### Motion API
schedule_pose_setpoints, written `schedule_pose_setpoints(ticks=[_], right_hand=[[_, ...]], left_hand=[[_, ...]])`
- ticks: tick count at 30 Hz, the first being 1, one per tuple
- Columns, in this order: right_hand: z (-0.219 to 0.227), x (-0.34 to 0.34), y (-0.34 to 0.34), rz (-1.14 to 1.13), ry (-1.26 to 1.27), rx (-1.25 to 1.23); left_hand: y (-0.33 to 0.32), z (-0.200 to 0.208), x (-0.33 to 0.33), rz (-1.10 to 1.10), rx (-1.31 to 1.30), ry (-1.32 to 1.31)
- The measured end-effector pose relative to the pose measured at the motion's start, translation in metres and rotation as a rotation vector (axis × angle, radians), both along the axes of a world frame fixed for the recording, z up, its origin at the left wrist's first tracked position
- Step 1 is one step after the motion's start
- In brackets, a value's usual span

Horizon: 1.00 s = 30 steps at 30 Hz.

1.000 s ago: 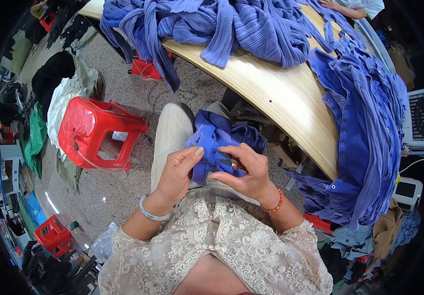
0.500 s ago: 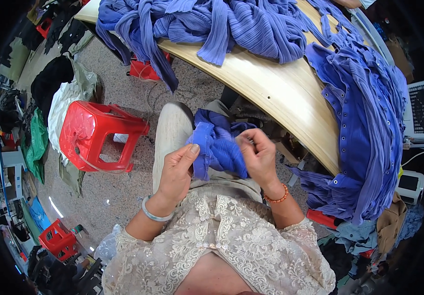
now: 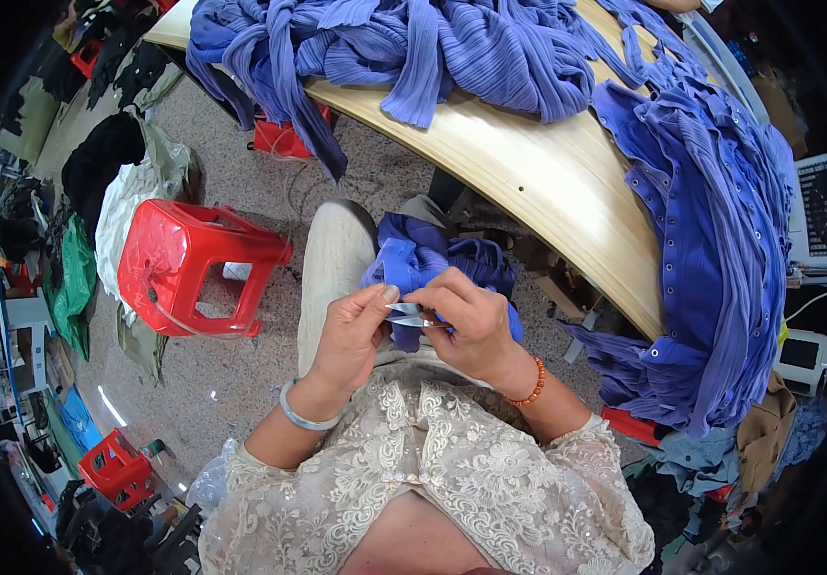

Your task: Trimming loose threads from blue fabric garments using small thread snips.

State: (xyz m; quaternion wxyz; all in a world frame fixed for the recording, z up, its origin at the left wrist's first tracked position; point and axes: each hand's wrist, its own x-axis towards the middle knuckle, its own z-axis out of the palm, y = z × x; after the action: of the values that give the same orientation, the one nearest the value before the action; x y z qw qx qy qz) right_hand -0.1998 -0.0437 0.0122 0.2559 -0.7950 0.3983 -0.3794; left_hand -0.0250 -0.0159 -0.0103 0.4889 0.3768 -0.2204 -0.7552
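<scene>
A ribbed blue-violet garment (image 3: pixel 413 251) lies bunched over my lap. My left hand (image 3: pixel 352 331) pinches its edge between thumb and fingertips. Closed around small metal thread snips (image 3: pixel 408 317), my right hand (image 3: pixel 476 326) is just right of the left one. The snips' blades point left, spread apart, their tips close to my left thumb and the pinched edge. Whether a thread lies between the blades is too small to make out.
A wooden table (image 3: pixel 528 177) curves ahead and to the right. Ribbed blue-violet garments (image 3: pixel 519 57) are heaped on it, and more with metal eyelets (image 3: pixel 711 249) hang over its right end. A red plastic stool (image 3: pixel 160 254) stands at left, beside white cloth (image 3: pixel 118 216).
My right hand has moved left and turned, bringing the snips up to the garment edge at my left fingers. The left hand has shifted slightly right.
</scene>
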Motion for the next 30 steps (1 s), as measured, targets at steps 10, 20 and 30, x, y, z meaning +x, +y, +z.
schedule_pose_setpoints(ticks=[10, 20, 30], right_hand=[[-0.005, -0.034, 0.000, 0.304, -0.247, 0.536], [-0.007, -0.025, -0.001, 0.095, -0.018, 0.139], [-0.015, -0.017, -0.005, 0.070, -0.020, -0.003]], left_hand=[[-0.007, 0.011, 0.000, 0.060, 0.040, -0.038], [-0.005, 0.010, 0.002, 0.033, 0.043, -0.013], [-0.003, 0.010, 0.000, 0.020, 0.038, -0.003]])
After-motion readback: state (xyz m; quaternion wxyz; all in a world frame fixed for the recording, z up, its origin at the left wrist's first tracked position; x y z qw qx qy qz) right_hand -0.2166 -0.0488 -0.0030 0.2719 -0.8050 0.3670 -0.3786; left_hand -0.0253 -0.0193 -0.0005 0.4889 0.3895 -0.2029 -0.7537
